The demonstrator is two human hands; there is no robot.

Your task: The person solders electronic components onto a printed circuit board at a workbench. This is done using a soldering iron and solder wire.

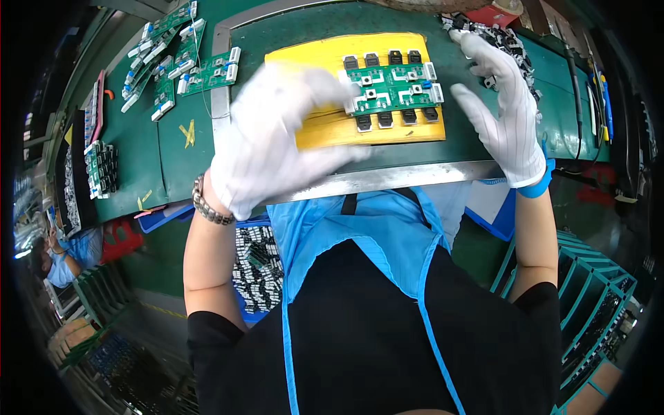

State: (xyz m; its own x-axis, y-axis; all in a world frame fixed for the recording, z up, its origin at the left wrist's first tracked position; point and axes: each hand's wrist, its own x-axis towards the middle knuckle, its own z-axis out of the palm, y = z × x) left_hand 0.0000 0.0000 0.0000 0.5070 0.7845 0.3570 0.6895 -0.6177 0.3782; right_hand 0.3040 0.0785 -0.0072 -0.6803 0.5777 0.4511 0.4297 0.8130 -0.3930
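Both bare forearms (pixel 209 259) are stretching forward out of short black sleeves (pixel 207 349). The left hand (pixel 266 131), white-gloved, is arching, thumb parting from the fingers and pointing rightward; it is blurring, so the fingers' exact bend is escaping me. The right hand (pixel 508 114), gloved too, is standing open, thumb and fingers spreading apart. A metal-link band (pixel 205 203) is circling the left wrist (pixel 216 196), a blue band (pixel 538 185) the right.

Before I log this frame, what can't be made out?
In the head view:
- Left grip: motion-blurred; contact with the green circuit board unclear.
- Yellow block: left part hidden by that grip.
- Upper-right parts pile: partly behind the right grip.
- Parts below the table: too small to identify.
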